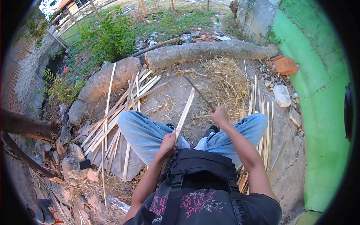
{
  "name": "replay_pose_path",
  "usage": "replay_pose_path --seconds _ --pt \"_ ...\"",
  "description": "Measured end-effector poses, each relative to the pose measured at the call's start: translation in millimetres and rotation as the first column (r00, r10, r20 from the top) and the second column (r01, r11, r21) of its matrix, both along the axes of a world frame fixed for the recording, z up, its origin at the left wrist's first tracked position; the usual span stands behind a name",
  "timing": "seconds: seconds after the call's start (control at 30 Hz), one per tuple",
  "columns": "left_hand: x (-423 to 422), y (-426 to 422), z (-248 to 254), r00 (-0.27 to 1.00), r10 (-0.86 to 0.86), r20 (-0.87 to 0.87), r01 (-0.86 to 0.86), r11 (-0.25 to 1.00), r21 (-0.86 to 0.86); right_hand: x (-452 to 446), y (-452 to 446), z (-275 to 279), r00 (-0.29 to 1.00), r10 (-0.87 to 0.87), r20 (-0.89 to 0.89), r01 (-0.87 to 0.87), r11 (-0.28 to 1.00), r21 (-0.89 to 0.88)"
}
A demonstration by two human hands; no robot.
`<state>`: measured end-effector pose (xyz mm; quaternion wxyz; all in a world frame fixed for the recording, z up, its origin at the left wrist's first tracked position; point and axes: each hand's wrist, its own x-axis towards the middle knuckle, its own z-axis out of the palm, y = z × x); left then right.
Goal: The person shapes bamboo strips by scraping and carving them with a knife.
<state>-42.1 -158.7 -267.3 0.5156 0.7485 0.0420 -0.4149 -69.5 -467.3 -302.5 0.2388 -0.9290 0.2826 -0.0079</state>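
My left hand (169, 143) is closed round the lower part of a pale bamboo strip (185, 113), which slants up and away between my knees. In my right hand (220, 116) is the handle of a long, dark-bladed knife (198, 92). Its blade points up and to the left, and it passes close to the strip's far end; whether the two touch I cannot tell. Both hands are in front of a black bag (202, 161) worn on my chest. The knife's handle is mostly hidden by my fingers.
Many bamboo strips (108, 127) lie in a loose pile by my left knee, and more strips (267, 131) lie on the right. Curled shavings (225, 82) heap up ahead, before a low concrete edge (202, 52). A green wall (322, 112) bounds the right; a phone (85, 164) rests at left.
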Motion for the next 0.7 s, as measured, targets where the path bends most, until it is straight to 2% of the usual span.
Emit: replay_pose_path --seconds 0.1,0.2,0.3,0.33,0.4,0.47,0.57,0.6,0.7 --pt "12.9 -7.2 -1.5 0.999 0.003 -0.034 -0.003 1.0 -0.007 -17.0 56.4 19.8 0.984 0.175 0.025 -0.177 0.979 0.104" --pt "17.3 -8.8 5.8 0.998 -0.024 -0.062 0.025 1.0 0.009 -42.7 92.5 39.2 0.916 0.401 0.006 -0.4 0.913 0.085" --pt "15.5 -12.0 17.6 0.993 -0.07 -0.1 0.068 0.997 -0.018 -48.0 87.3 24.4 0.907 0.415 0.065 -0.419 0.906 0.054" --pt "15.2 -9.9 12.0 0.988 -0.096 -0.117 0.09 0.995 -0.048 -41.5 67.9 -3.2 0.9 0.405 0.162 -0.411 0.912 0.001" --pt "11.7 -11.4 3.7 0.985 -0.119 -0.124 0.108 0.99 -0.094 -14.8 29.2 -4.9 0.997 0.062 0.054 -0.066 0.996 0.059" --pt "1.2 -8.3 -3.7 0.99 -0.093 -0.107 0.081 0.99 -0.114 4.0 -17.9 -1.6 0.984 -0.176 -0.037 0.179 0.98 0.085" --pt "-2.2 -3.9 -12.7 0.991 -0.102 -0.089 0.084 0.98 -0.183 4.5 -25.0 19.1 0.994 -0.081 -0.076 0.075 0.994 -0.078" --pt "-0.7 -6.2 -4.9 0.981 -0.071 -0.18 0.034 0.979 -0.199 1.9 -9.2 32.2 0.994 -0.101 -0.042 0.099 0.994 -0.049" --pt "9.5 -9.3 11.5 0.912 -0.077 -0.403 -0.036 0.964 -0.264 -13.0 25.0 32.7 0.999 0.013 0.038 -0.016 0.997 0.079"
